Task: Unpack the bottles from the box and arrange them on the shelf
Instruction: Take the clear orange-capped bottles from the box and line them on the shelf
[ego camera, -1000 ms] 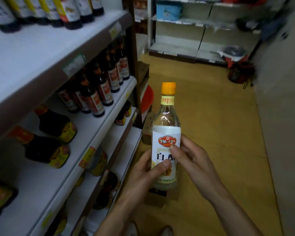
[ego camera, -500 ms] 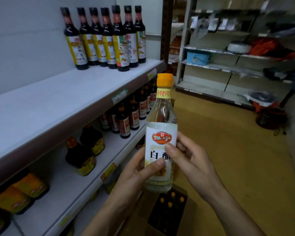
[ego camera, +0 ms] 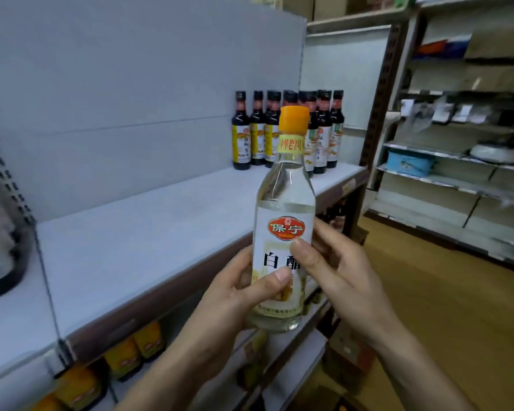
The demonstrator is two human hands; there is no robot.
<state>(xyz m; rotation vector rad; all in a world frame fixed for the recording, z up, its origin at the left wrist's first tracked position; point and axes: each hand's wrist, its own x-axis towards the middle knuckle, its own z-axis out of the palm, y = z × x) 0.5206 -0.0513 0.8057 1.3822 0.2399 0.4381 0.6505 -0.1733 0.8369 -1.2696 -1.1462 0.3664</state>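
I hold a clear vinegar bottle [ego camera: 285, 203] with an orange cap and a white label upright in front of me, just off the front edge of the grey shelf [ego camera: 149, 232]. My left hand [ego camera: 238, 295] grips its lower body from the left, thumb across the label. My right hand [ego camera: 336, 271] grips it from the right, thumb on the label. Several dark sauce bottles [ego camera: 250, 132] stand in a cluster at the shelf's far right end. The box is only a dark corner [ego camera: 336, 406] at the bottom edge.
A lower shelf [ego camera: 297, 354] below holds yellow-labelled bottles [ego camera: 131, 351]. A large dark container [ego camera: 0, 247] sits on the neighbouring shelf section at far left. Across the wooden aisle floor [ego camera: 457, 307] stands another shelving unit with a blue basket [ego camera: 410, 163].
The view has swung up from the lower shelves to the grey shelf. The bottle has risen with both hands to that shelf's level. The grip is unchanged.
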